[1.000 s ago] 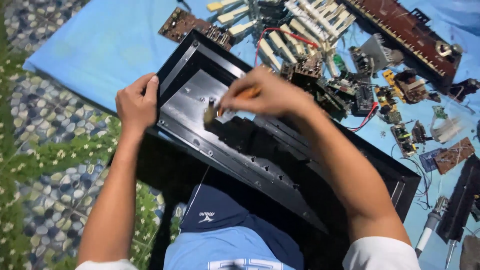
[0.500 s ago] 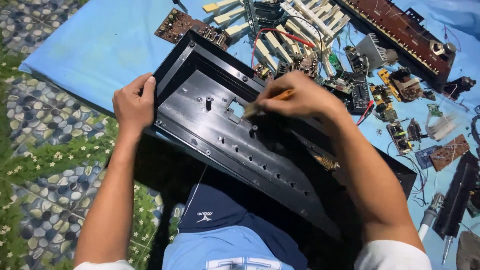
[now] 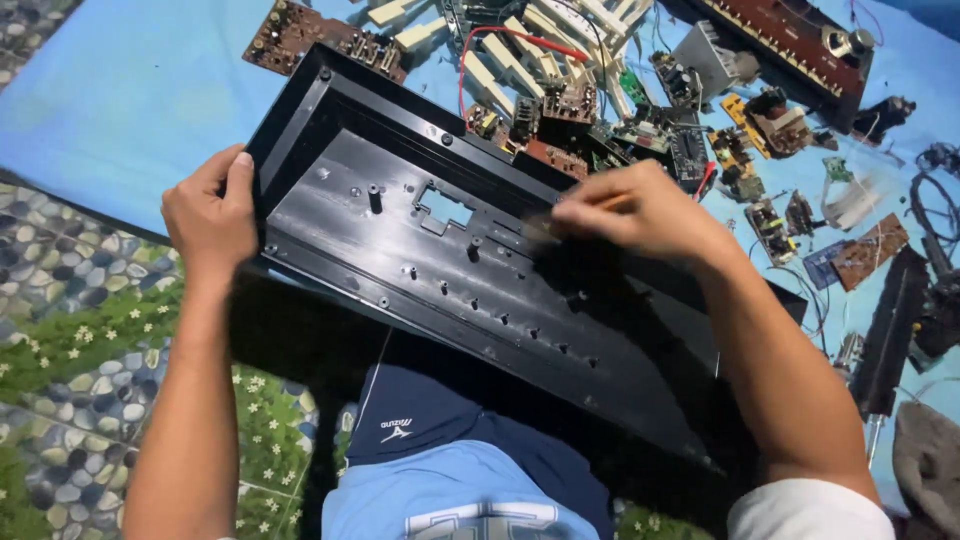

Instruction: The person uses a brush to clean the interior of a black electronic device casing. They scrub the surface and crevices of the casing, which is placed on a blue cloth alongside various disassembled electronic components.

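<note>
Black plastic casing (image 3: 440, 250), left hand (image 3: 210, 215) steadying, right hand (image 3: 640, 210) perhaps brushing

A long black plastic casing shell (image 3: 470, 270) lies open-side up, tilted across the lap, studded with screw posts and one rectangular cut-out. Its near-left corner sits under the left hand's fingers (image 3: 235, 175). A thin orange-handled tool (image 3: 580, 212), blurred, pokes from the right hand's fingertips (image 3: 575, 205) onto the shell's inner floor.

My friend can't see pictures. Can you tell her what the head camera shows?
A person's left hand steadies a long black plastic casing while the right hand works a small brush inside it. Circuit boards lie nearby.
</note>
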